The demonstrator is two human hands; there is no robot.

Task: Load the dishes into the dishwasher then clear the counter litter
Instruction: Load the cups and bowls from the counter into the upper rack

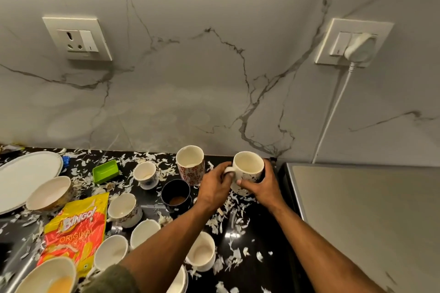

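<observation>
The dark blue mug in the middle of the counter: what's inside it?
The dark blue mug holds a brown residue or a little brown liquid at its bottom. Its near inner wall hides part of the bottom, so how much is there cannot be told.

Dim warm indoor light; the glossy black stone counter [240, 235] shows small glare spots, and frame edges bend outward.

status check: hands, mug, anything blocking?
Left hand pinches the handle, right hand grips the body of the white mug. Mug upright by the backsplash. Floral mug and dark mug crowd its left; paper scraps below.
</observation>
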